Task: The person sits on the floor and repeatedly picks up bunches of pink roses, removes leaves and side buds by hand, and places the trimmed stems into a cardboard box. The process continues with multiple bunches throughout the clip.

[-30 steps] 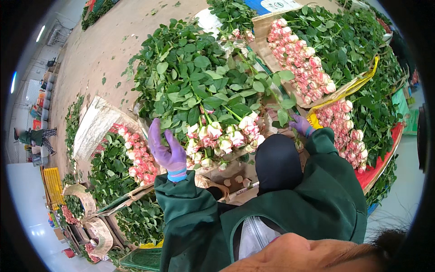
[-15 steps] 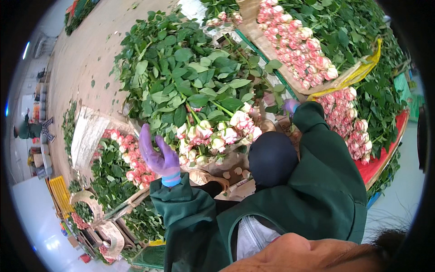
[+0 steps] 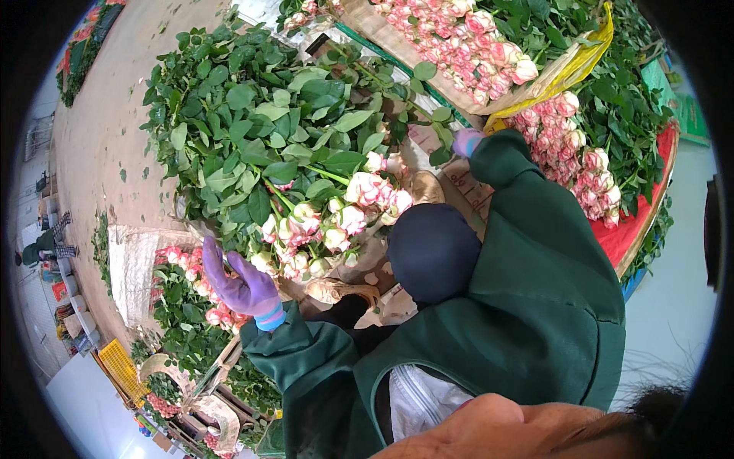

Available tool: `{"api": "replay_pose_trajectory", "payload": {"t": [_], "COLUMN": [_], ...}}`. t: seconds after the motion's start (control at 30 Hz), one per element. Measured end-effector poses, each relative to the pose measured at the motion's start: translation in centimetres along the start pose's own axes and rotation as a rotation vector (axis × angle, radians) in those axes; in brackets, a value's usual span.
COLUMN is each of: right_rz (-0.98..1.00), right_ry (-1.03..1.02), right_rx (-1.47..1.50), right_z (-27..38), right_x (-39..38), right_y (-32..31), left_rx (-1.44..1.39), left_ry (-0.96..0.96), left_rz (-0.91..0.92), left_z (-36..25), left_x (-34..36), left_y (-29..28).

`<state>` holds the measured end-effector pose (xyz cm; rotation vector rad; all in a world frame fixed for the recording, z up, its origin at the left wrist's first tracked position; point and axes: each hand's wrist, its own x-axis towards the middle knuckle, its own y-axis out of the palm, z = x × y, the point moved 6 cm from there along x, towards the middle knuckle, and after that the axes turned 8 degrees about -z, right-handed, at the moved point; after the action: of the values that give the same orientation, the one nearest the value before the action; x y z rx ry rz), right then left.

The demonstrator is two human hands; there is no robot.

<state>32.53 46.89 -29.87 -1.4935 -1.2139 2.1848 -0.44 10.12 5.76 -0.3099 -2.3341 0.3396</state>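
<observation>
My left hand (image 3: 238, 286), in a purple glove, is open with its fingers stretched out beside a big heap of leafy roses (image 3: 313, 218). The blooms are cream-white with pink edges, and their dense green leaves spread away to the far left. Nothing shows in that palm. My right hand (image 3: 468, 142), also gloved in purple, reaches out next to a leafy stem (image 3: 413, 107) and the edge of a cardboard-lined stand. Its fingers are mostly hidden, so whether it grips the stem is unclear.
Bundled pink-and-white roses (image 3: 562, 141) lie at the right, around a yellow strap (image 3: 566, 86) and red sheet (image 3: 638, 210). More roses (image 3: 218, 298) fill a rack at lower left, beside a white sheet (image 3: 134, 268). Shoes (image 3: 342, 291) stand on the littered floor below.
The whole view has shifted, so the roses and racks appear farther left. Both hands keep nearly the same pose, the left still spread beside the heap and the right by the stand.
</observation>
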Motion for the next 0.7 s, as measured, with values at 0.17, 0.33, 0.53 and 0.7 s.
{"api": "replay_pose_trajectory", "payload": {"t": [0.17, 0.33, 0.53, 0.7], "right_rz": [-0.133, 0.037, 0.09, 0.013], "right_ry": [0.122, -0.338, -0.134, -0.967], "right_rx": [0.01, -0.386, 0.423, -0.227], "right_z": [-1.8, -0.5, -3.0, -1.2], "right_x": [-0.8, 3.8, 5.9, 3.3], "right_y": [2.0, 4.4, 6.9, 6.0], "left_rx": [-0.009, -0.165, -0.028, 0.21], "left_ry": [-0.068, -0.109, -0.006, 0.06], "left_rz": [0.053, 0.031, 0.068, 0.135], "left_z": [1.1, 0.2, 1.8, 1.1], "left_x": [0.2, -0.1, -1.0, -0.7], "left_y": [2.6, 1.5, 0.9, 1.7]}}
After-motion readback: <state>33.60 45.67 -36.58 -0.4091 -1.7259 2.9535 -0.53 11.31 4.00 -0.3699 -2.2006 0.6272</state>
